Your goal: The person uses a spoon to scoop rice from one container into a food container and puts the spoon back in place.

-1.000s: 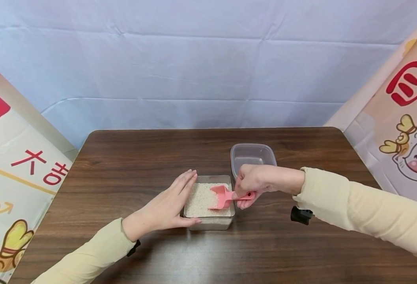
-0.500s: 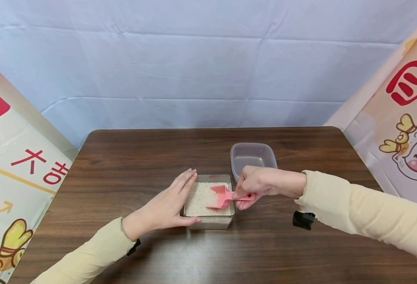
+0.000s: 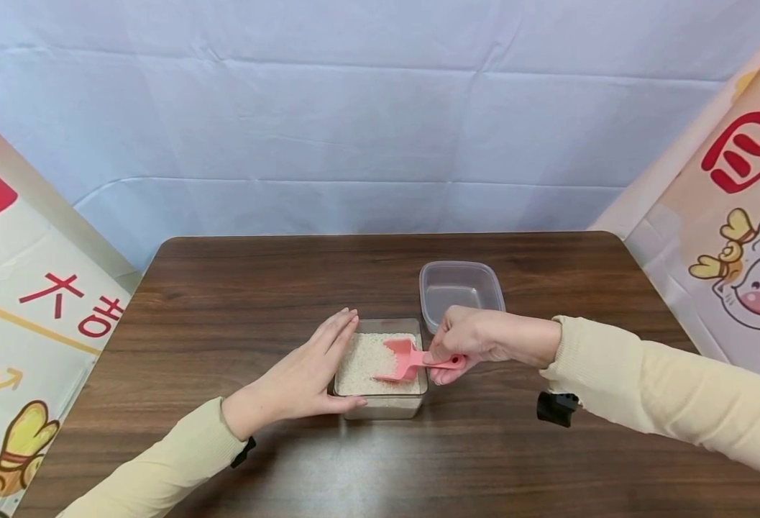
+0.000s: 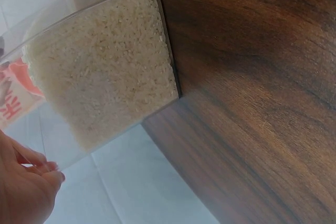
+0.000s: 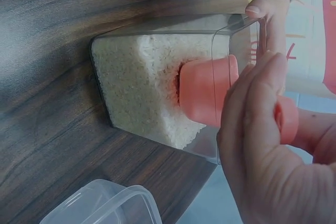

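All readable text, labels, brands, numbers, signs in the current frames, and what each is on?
"大吉": red characters on the left banner.
Red emblem on the right banner: partly cut off; can't read it for certain.
Red marks beyond the rice container, left wrist view: partial, blurred, unreadable.
Red marks at right in the right wrist view: partly hidden, unreadable.
Scoop, rice container, clear tub: no text visible.

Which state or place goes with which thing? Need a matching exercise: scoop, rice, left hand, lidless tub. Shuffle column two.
Column one
1. scoop
2. rice
3. left hand
4. tub

Column two
A. rests against the container
B. clear, no grains visible inside
C. pink, handle held by the right hand
D. pale, inside the container

Pairs: 1-C, 2-D, 3-A, 4-B
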### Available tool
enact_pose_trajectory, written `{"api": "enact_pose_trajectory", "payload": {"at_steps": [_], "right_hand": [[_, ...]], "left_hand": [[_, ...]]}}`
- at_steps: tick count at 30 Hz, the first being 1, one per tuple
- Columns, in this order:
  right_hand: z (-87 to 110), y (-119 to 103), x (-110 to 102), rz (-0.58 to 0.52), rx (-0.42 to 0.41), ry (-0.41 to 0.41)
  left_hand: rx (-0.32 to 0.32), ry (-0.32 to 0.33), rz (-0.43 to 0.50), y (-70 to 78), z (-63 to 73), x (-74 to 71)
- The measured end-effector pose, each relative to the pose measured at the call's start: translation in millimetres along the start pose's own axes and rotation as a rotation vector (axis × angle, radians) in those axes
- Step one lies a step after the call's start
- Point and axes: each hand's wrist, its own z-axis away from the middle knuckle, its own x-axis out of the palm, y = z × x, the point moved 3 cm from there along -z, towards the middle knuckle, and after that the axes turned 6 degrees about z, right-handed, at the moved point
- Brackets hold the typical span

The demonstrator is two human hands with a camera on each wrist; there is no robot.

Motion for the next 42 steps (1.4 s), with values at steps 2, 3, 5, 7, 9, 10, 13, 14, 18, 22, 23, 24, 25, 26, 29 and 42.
{"api": "enact_pose_trajectory", "payload": {"at_steps": [2,3,5,7,9,10,13,14,18,22,23,24,25,26,29,42], "right_hand": [[0.1,0.2,0.1,-0.011,0.001,-0.007],[0.3,0.2,0.1,-0.015,0.001,-0.011],[0.6,0.5,-0.2,-0.018,-0.001,-0.013],[0.9,0.7,-0.3,-0.017,-0.004,-0.012],[1.1,1.0,-0.5,-0.013,-0.008,-0.007],[1.3,1.1,-0.6,-0.011,-0.009,-0.005],[1.7,1.3,-0.6,-0.01,-0.012,0.0],[1.9,1.4,-0.6,-0.012,-0.013,0.001],[3.0,0.9,-0.7,-0.015,-0.023,0.002],[3.9,-0.5,-0.8,-0.011,-0.037,-0.004],[4.0,-0.9,-0.7,-0.01,-0.04,-0.005],[4.1,-1.2,-0.7,-0.008,-0.042,-0.006],[4.2,-1.4,-0.7,-0.008,-0.044,-0.006],[4.3,-1.6,-0.6,-0.008,-0.044,-0.007],[4.0,-2.0,-0.4,-0.008,-0.05,-0.009],[1.5,-3.9,1.7,-0.003,-0.06,-0.003]], "left_hand": [[0.001,0.004,0.0,0.0,0.1,-0.1],[0.003,0.006,0.0,0.2,0.2,-0.2],[0.009,0.015,-0.001,0.5,0.2,-0.5],[0.019,0.025,-0.003,0.6,0.1,-0.6],[0.025,0.032,-0.007,0.8,0.1,-0.9],[0.028,0.035,-0.008,0.9,0.1,-0.9],[0.025,0.032,-0.01,1.0,0.1,-0.9],[0.024,0.031,-0.009,1.2,0.3,-1.1],[0.024,0.03,-0.004,2.0,0.4,-1.6],[0.022,0.027,-0.003,2.8,0.5,-2.0],[0.02,0.026,-0.004,2.9,0.5,-2.0],[0.019,0.023,-0.004,3.0,0.6,-2.2],[0.017,0.021,-0.004,3.0,0.7,-2.3],[0.015,0.019,-0.004,3.1,0.7,-2.4],[0.011,0.013,-0.003,3.1,0.7,-2.5],[0.022,0.025,0.003,3.4,1.1,-2.8]]}}
